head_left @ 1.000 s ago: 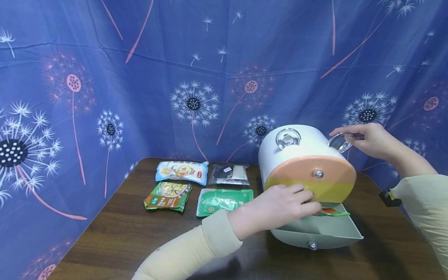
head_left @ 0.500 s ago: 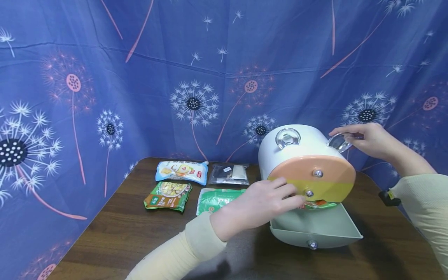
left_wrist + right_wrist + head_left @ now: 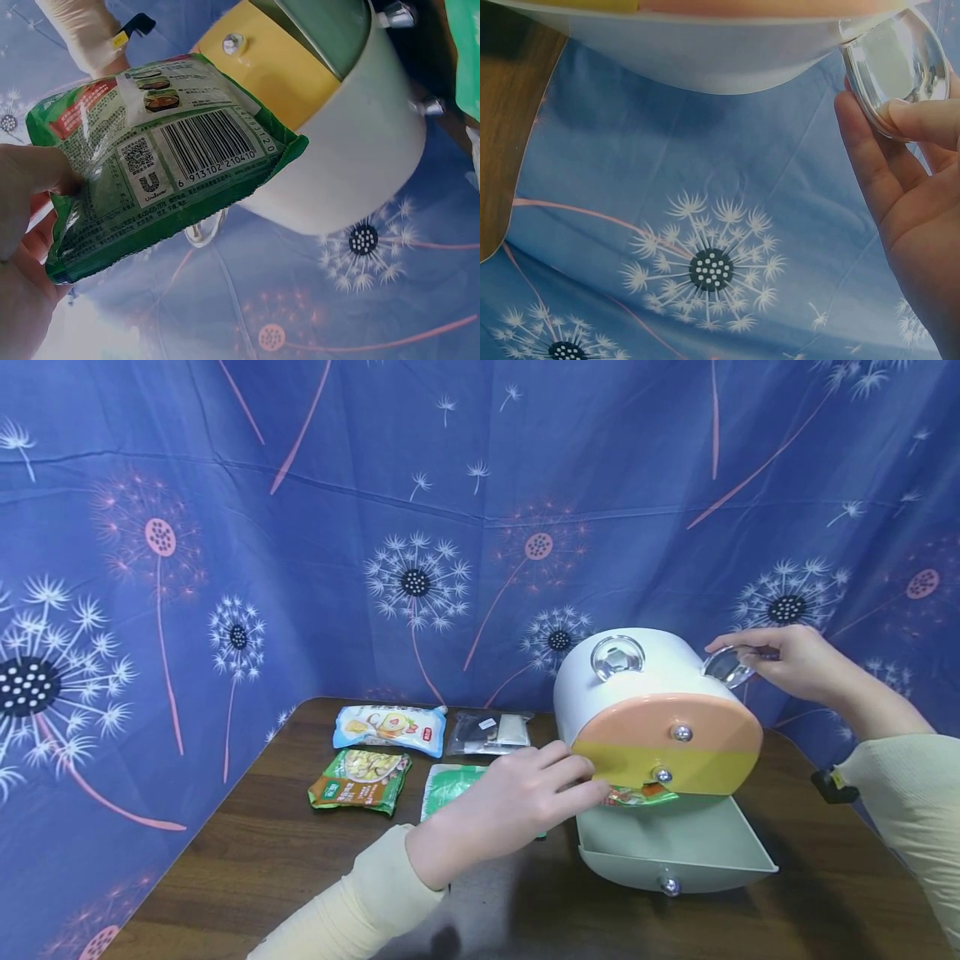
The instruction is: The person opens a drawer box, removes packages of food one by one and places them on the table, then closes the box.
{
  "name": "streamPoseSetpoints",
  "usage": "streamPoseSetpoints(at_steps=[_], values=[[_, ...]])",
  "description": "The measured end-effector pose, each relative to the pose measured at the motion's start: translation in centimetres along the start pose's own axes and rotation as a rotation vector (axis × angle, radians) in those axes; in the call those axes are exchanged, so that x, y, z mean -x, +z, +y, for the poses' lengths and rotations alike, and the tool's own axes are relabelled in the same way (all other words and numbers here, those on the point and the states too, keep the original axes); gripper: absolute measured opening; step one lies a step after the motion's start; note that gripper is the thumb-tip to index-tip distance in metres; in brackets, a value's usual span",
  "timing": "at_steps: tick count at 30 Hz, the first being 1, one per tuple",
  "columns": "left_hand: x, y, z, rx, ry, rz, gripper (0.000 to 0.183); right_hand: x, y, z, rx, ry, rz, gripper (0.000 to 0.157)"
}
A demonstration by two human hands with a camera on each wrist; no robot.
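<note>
My left hand point(image 3: 517, 802) pinches a green seasoning packet point(image 3: 165, 150) by its edge. The left wrist view shows the packet's printed back with a barcode; in the head view it is mostly hidden by the hand. It hovers above the left side of the pulled-out pale green bottom drawer point(image 3: 667, 839). That drawer belongs to a white rounded storage box point(image 3: 667, 652) with closed orange point(image 3: 637, 722) and yellow drawer fronts. With thumb and fingers, my right hand point(image 3: 813, 668) holds the silver ear-shaped piece point(image 3: 892, 67) on the box's top right.
Left of the box lie a green packet point(image 3: 446, 785) partly behind my left hand, an orange-green food bag point(image 3: 360, 781), a blue-white bag point(image 3: 390, 728) and a clear dark bag point(image 3: 491, 733). A patterned blue cloth point(image 3: 300, 568) hangs behind the wooden table point(image 3: 247, 860).
My left hand has moved left and slightly down, drawing the seasoning packet from over the right part of the open drawer toward its left side. My right hand stays on the silver ear.
</note>
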State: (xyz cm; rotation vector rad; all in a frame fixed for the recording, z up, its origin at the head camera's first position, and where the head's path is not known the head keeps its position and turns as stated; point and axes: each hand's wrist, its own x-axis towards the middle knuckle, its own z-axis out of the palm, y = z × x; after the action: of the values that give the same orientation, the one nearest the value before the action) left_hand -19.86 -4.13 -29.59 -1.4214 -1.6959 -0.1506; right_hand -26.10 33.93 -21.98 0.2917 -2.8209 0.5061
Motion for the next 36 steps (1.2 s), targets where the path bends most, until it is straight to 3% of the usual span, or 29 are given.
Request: streamPoseSetpoints(at_steps=[15, 26, 36], values=[[3.1, -2.1, -1.2, -0.026, -0.011, -0.073, 0.02, -0.1, 0.1, 0.1, 0.002, 0.015, -0.006, 0.031], [5.9, -2.2, -0.9, -0.059, -0.02, -0.079, 0.021, -0.1, 0.2, 0.2, 0.009, 0.018, 0.0, 0.031], [8.0, -1.8, -0.6, -0.126, 0.063, 0.04, 0.024, -0.1, 0.2, 0.2, 0.002, 0.028, -0.009, 0.031]])
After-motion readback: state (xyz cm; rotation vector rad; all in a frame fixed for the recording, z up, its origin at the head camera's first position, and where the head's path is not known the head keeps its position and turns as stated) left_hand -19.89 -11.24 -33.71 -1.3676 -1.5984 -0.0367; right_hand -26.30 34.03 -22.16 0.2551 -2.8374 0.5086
